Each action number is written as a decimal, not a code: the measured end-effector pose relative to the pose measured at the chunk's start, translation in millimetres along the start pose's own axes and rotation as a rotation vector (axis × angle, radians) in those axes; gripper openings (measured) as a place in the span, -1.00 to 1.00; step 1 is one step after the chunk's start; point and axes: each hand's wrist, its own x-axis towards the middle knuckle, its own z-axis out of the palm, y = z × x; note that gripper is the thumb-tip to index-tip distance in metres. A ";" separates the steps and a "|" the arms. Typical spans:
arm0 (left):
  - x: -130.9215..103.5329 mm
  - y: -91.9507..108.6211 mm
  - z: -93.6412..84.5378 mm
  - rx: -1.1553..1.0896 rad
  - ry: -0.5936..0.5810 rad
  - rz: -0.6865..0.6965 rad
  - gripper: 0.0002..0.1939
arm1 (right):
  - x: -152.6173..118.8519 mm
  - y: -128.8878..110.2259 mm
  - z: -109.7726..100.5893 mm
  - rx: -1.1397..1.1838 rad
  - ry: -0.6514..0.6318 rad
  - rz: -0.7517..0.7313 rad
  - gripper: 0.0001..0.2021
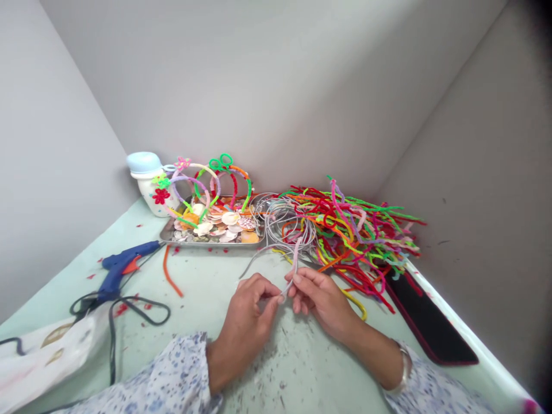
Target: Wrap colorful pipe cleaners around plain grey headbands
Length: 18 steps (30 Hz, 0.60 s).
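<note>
Near the middle of the table, my left hand (pixel 254 313) pinches the end of a thin grey wire between thumb and fingers. My right hand (pixel 321 296) is closed on a pale pink pipe cleaner (pixel 296 253), which points up and away from me alongside the wire. The two fingertips almost meet where the strands come together. Just beyond my hands lies a loose coil of grey wire (pixel 287 221). To its right is a large heap of pipe cleaners (pixel 353 230) in many colours.
A metal tray (pixel 211 246) holds shells and several wrapped hoops (pixel 194 184). Behind it stands a white jar (pixel 150 190) with a blue lid. At left lie a blue glue gun (pixel 123 264) with its cord and a white bag (pixel 64 351). A black mat (pixel 426 316) lies right.
</note>
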 end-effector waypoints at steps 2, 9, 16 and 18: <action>0.8 0.1 -0.9 -0.031 0.003 -0.025 -0.89 | -2.0 1.3 2.5 -0.080 -0.026 -0.009 -0.72; 3.4 0.7 -2.0 -0.084 0.046 -0.084 -0.89 | -10.5 8.8 10.8 -0.317 -0.020 -0.036 -0.75; 4.2 -2.2 -0.5 -0.114 0.070 -0.088 -0.90 | -11.9 1.6 7.0 -0.677 0.105 -0.327 -0.89; 5.0 -2.7 -0.2 -0.121 0.059 -0.095 -0.89 | -12.1 -1.8 4.6 -0.730 0.149 -0.481 -0.92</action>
